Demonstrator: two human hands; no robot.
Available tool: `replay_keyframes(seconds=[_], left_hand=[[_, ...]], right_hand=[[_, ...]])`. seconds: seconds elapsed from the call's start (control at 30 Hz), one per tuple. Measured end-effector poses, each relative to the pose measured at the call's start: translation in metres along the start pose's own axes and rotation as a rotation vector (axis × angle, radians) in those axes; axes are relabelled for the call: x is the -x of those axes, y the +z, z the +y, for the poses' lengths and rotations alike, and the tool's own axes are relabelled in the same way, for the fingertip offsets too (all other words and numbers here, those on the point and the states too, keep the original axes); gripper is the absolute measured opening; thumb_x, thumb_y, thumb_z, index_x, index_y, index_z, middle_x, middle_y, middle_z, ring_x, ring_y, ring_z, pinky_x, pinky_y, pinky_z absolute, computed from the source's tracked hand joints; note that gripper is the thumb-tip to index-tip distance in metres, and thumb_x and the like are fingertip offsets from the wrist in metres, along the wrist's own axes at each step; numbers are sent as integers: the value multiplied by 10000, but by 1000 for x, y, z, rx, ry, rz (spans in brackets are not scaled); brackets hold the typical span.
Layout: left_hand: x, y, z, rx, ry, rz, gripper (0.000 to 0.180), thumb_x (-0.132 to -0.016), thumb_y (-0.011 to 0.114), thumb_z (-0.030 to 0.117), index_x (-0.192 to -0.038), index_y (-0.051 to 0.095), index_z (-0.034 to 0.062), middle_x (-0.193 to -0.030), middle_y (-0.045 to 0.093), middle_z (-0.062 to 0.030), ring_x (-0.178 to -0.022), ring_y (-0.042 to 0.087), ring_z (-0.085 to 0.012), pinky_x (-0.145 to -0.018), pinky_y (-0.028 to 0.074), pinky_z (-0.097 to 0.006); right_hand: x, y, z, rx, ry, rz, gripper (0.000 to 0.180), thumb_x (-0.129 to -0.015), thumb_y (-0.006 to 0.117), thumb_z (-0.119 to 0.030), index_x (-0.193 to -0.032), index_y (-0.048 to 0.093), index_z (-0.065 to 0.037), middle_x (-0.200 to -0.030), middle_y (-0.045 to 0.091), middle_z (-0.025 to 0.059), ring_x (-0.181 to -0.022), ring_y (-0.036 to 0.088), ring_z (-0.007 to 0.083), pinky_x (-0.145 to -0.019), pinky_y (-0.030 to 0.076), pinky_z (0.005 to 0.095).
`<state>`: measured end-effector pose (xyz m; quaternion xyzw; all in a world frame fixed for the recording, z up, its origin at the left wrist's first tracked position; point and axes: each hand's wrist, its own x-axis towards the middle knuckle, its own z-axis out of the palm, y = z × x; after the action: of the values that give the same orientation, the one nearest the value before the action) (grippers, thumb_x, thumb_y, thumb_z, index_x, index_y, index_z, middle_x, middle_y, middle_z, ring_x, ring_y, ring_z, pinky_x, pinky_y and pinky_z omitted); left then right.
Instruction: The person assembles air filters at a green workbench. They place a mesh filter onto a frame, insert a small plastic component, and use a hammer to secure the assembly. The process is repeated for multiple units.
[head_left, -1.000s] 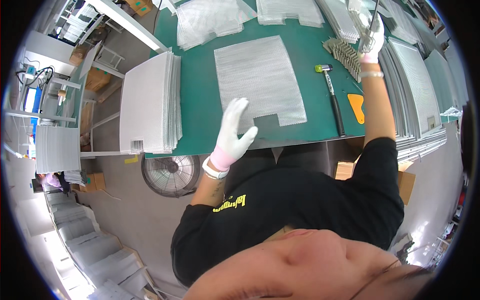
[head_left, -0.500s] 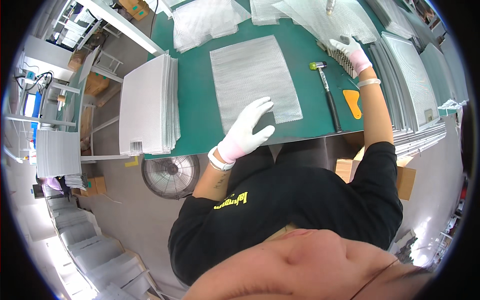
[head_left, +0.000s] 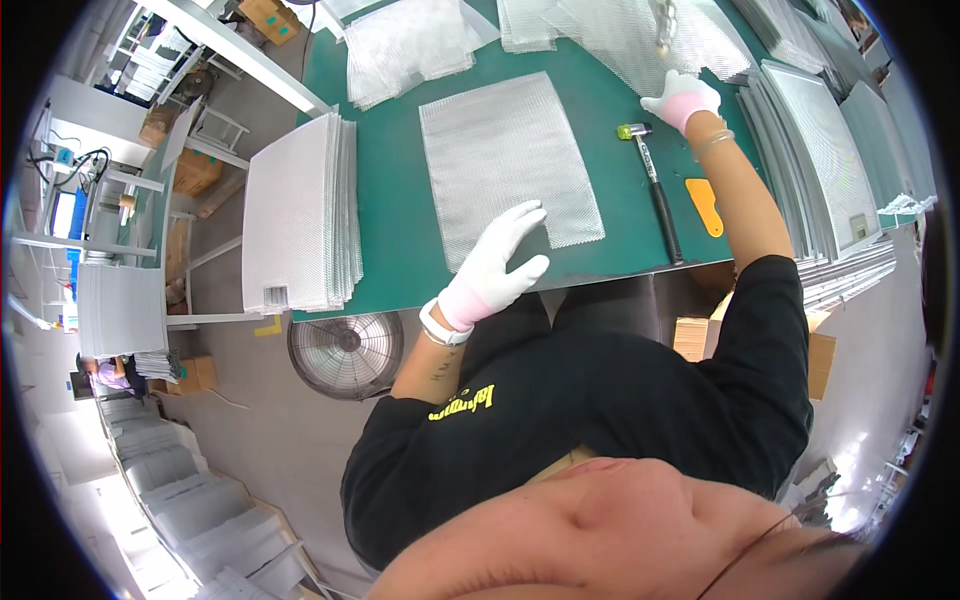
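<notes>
Green tabletop, grey floor with a round fan off its near-left edge. Mesh sheet lies flat mid-table, left hand loosely spread over its near edge; right hand is by the rear mesh sheets, can't really tell if it's gripping.

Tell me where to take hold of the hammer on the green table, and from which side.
Probably best by its black grip, coming from the near edge of the table: the hammer lies with that end toward the edge, its head away. Its left side looks freer; the orange scraper lies close on the right.
</notes>
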<state>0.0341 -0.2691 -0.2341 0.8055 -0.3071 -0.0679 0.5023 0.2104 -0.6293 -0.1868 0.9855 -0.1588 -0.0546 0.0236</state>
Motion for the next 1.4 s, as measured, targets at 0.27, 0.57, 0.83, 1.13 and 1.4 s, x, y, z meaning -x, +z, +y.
replay_keyframes(seconds=[0.27,0.57,0.83,1.13,1.4], left_hand=[[3,-2,-2,-15,-32,-2,572,-916,658,185,-1442,502,25,-1508,464,-187,-1422,429,-321,-1184,324,-402],[4,1,-4,-8,-8,-14,570,-924,660,175,-1449,499,22,-1504,469,-180,-1424,426,-304,-1185,317,-395],[-10,4,-19,308,-64,-129,602,-968,635,243,-1485,446,-1,-1531,453,-157,-1447,403,-263,-1193,309,-387],[-88,64,-1,1581,3,287,559,-1017,576,201,-1490,411,-47,-1503,454,-247,-1401,447,-377,-1200,317,-466],[-20,11,-1,730,-45,746,588,-996,565,74,-1514,318,-55,-1299,588,-240,-1123,640,-261,-935,546,-356]], right_hand=[[8,-24,29,-154,-72,133,786,-831,708,-616,-1312,572,-9,-1200,689,238,-1130,665,381,-982,516,472],[-9,-20,43,-150,-117,352,712,-846,713,-567,-1341,567,-76,-1208,682,231,-1134,663,373,-964,528,466],[-28,-51,67,-1928,-110,700,844,-903,740,-187,-1577,254,-36,-1396,523,169,-1243,557,255,-999,492,420],[136,38,-49,-1878,-389,565,814,-927,662,-75,-1583,191,19,-1527,387,191,-1357,463,264,-1095,439,396],[197,29,-27,-680,-536,840,646,-815,796,-307,-1368,593,-41,-1378,541,238,-1240,519,406,-1093,384,504]])
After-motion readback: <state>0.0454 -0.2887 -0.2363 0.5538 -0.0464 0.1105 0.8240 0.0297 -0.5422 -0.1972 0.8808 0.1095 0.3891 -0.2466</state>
